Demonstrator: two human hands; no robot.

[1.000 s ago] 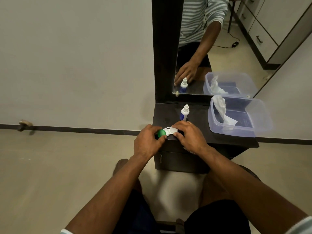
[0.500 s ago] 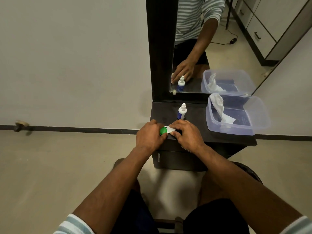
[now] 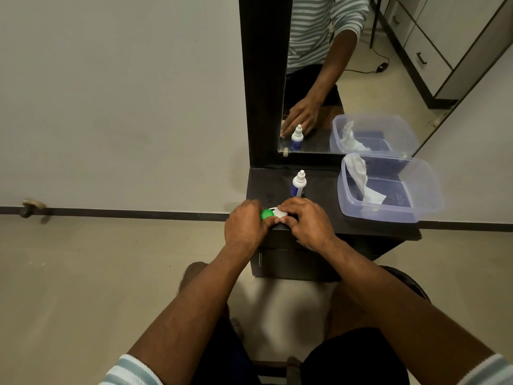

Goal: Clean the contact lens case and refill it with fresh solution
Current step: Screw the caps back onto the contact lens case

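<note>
A white contact lens case (image 3: 278,213) with a green cap (image 3: 267,214) lies near the front edge of a small dark table (image 3: 327,218). My left hand (image 3: 245,227) curls its fingers round the green cap. My right hand (image 3: 306,222) grips the case's right half and hides that side and its cap. Just behind the hands a small white and blue solution bottle (image 3: 298,184) stands upright with its cap on.
A clear plastic box (image 3: 388,187) holding a white tissue (image 3: 363,177) sits on the table's right side. A mirror (image 3: 347,73) in a dark frame rises behind the table. My knees are under the table's front edge.
The view has shifted slightly. Both hands stay on the lens case, and the green cap shows a little more between my fingers.
</note>
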